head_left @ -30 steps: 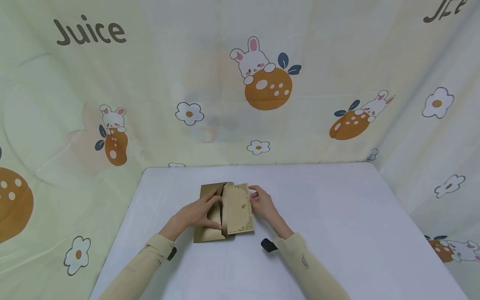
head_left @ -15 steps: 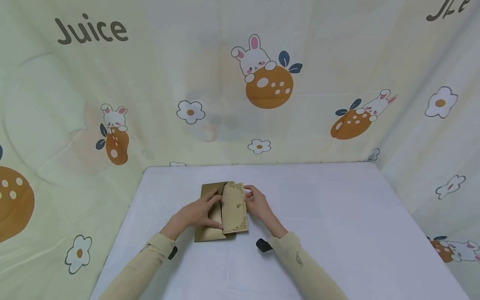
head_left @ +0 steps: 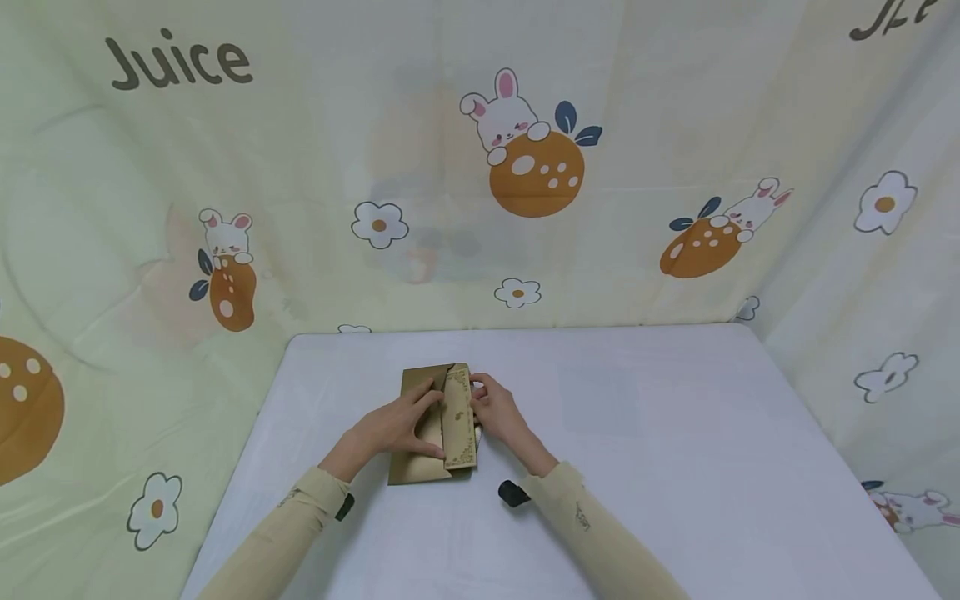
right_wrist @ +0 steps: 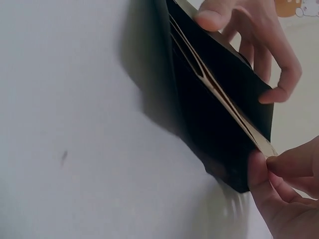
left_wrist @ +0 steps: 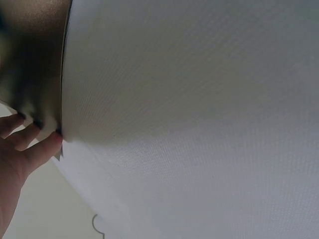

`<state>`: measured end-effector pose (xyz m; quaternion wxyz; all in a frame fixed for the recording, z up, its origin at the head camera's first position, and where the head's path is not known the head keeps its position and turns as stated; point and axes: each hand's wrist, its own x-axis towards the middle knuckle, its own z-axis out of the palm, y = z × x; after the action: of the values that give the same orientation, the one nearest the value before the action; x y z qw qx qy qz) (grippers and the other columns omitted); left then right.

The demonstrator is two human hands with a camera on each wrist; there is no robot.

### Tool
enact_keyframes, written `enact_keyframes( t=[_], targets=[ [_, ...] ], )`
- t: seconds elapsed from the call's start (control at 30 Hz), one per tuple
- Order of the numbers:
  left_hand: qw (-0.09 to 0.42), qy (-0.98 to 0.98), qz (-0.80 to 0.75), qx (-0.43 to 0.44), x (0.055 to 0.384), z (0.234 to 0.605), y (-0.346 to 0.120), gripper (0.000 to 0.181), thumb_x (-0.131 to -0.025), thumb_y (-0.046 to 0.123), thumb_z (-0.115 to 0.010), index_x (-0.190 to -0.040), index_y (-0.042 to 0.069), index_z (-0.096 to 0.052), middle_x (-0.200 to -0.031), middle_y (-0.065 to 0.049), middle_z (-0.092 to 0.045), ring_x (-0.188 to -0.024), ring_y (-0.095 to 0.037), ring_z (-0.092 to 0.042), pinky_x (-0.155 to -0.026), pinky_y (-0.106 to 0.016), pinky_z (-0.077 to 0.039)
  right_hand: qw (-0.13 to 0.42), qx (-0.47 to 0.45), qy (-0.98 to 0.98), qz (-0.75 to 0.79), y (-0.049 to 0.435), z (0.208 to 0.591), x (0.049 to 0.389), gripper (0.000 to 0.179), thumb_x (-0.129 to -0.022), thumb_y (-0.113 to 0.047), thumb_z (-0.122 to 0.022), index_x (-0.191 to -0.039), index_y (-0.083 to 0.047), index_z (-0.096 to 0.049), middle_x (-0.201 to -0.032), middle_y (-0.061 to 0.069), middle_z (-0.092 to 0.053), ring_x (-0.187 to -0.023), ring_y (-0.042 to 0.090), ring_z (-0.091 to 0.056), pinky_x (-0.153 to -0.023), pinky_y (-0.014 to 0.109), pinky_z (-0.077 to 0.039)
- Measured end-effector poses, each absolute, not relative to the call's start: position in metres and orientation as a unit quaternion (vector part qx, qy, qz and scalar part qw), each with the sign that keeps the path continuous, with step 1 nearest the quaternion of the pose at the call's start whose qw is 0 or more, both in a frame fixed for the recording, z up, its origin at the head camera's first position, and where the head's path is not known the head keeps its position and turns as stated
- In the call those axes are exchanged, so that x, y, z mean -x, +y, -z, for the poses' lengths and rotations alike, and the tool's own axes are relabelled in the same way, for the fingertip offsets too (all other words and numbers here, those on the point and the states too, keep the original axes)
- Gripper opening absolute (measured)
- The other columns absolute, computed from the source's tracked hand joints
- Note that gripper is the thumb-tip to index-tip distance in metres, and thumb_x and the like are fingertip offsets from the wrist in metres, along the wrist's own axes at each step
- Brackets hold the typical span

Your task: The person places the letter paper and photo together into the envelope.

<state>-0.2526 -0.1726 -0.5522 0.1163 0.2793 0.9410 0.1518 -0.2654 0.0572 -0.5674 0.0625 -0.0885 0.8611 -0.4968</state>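
Note:
A gold envelope [head_left: 415,469] lies on the table with its mouth facing right. My left hand [head_left: 396,423] spans it, thumb and fingers spread along the edge of the mouth and gripping its upper layer. A cream card [head_left: 460,429] with a brown ornamental border sits partly inside; only a narrow strip still shows. The right hand [head_left: 498,412] pinches the card's outer edge. Seen from the right wrist, the mouth gapes around the folded card [right_wrist: 227,99], and the envelope's inside [right_wrist: 197,112] is dark. In the left wrist view, fingers [left_wrist: 42,149] rest at the envelope's border [left_wrist: 42,20].
A white cloth covers the table [head_left: 660,467]. Behind it hangs a curtain [head_left: 315,167] printed with rabbits, oranges and flowers. A black wrist camera [head_left: 513,493] sits by the right cuff.
The right hand has moved left, sliding the card deeper into the envelope, so less of it shows. My left hand and the envelope have stayed in place.

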Motion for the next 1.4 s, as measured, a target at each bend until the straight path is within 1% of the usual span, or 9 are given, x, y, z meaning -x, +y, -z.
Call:
enact_keyframes(
  t=[0.13,0.33,0.53,0.8,1.03,1.13,1.3,1.4],
  targets=[
    [0.117,0.940,-0.154,-0.280,0.252,0.553,-0.173,0.101,-0.073,0.076,-0.071,-0.151,0.022,-0.037,-0.166,-0.018,-0.020,-0.146,-0.038,-0.038,-0.107,-0.051,-0.047,0.073,0.099,0.858,0.499,0.051,0.567,0.264,0.044,-0.097,0.001,-0.058,-0.140,-0.003,-0.052,-0.100,0.014,-0.068,-0.079,0.017,-0.067,-0.062,0.025,-0.052],
    [0.108,0.939,-0.155,-0.287,0.251,0.554,-0.174,0.100,-0.074,0.075,-0.070,-0.151,0.022,-0.036,-0.166,-0.020,-0.021,-0.145,-0.038,-0.039,-0.106,-0.050,-0.048,0.086,0.110,0.855,0.499,0.043,0.568,0.264,0.044,-0.099,-0.001,-0.058,-0.142,-0.003,-0.050,-0.098,0.012,-0.067,-0.077,0.014,-0.066,-0.065,0.025,-0.054],
    [0.105,0.941,-0.153,-0.284,0.251,0.553,-0.175,0.101,-0.074,0.076,-0.071,-0.151,0.021,-0.036,-0.166,-0.019,-0.021,-0.145,-0.038,-0.039,-0.106,-0.051,-0.048,0.099,0.111,0.844,0.515,0.035,0.570,0.263,0.046,-0.097,0.001,-0.059,-0.142,-0.001,-0.050,-0.100,0.015,-0.067,-0.075,0.015,-0.066,-0.064,0.026,-0.056],
    [0.107,0.943,-0.141,-0.283,0.252,0.555,-0.175,0.102,-0.074,0.078,-0.068,-0.152,0.022,-0.034,-0.167,-0.017,-0.020,-0.145,-0.037,-0.040,-0.104,-0.050,-0.050,0.093,0.111,0.847,0.512,0.025,0.574,0.261,0.043,-0.097,-0.001,-0.060,-0.139,0.000,-0.053,-0.102,0.016,-0.070,-0.082,0.019,-0.070,-0.069,0.027,-0.057],
    [0.103,0.941,-0.140,-0.289,0.254,0.555,-0.174,0.099,-0.074,0.077,-0.069,-0.150,0.023,-0.036,-0.166,-0.019,-0.020,-0.145,-0.038,-0.040,-0.103,-0.050,-0.050,0.085,0.130,0.841,0.518,0.021,0.576,0.261,0.038,-0.098,0.000,-0.059,-0.135,0.004,-0.053,-0.098,0.016,-0.070,-0.076,0.018,-0.070,-0.066,0.025,-0.057],
    [0.106,0.942,-0.138,-0.288,0.253,0.554,-0.174,0.099,-0.074,0.076,-0.069,-0.150,0.022,-0.036,-0.166,-0.019,-0.019,-0.146,-0.038,-0.039,-0.103,-0.050,-0.050,0.081,0.130,0.842,0.517,0.019,0.576,0.259,0.038,-0.098,0.000,-0.059,-0.135,0.003,-0.054,-0.099,0.016,-0.070,-0.079,0.020,-0.070,-0.068,0.027,-0.057],
    [0.103,0.942,-0.136,-0.290,0.252,0.554,-0.173,0.098,-0.075,0.073,-0.072,-0.150,0.020,-0.037,-0.166,-0.020,-0.020,-0.146,-0.038,-0.038,-0.101,-0.051,-0.052,0.063,0.122,0.849,0.510,0.015,0.579,0.254,0.038,-0.097,0.000,-0.058,-0.135,0.004,-0.054,-0.101,0.017,-0.070,-0.090,0.025,-0.071,-0.075,0.031,-0.058],
    [0.099,0.943,-0.130,-0.291,0.251,0.555,-0.173,0.099,-0.075,0.073,-0.071,-0.151,0.019,-0.037,-0.166,-0.020,-0.020,-0.146,-0.038,-0.038,-0.099,-0.050,-0.053,0.059,0.119,0.853,0.505,0.014,0.580,0.253,0.039,-0.097,-0.001,-0.058,-0.136,0.004,-0.054,-0.102,0.016,-0.070,-0.092,0.026,-0.071,-0.077,0.032,-0.058]
  ],
)
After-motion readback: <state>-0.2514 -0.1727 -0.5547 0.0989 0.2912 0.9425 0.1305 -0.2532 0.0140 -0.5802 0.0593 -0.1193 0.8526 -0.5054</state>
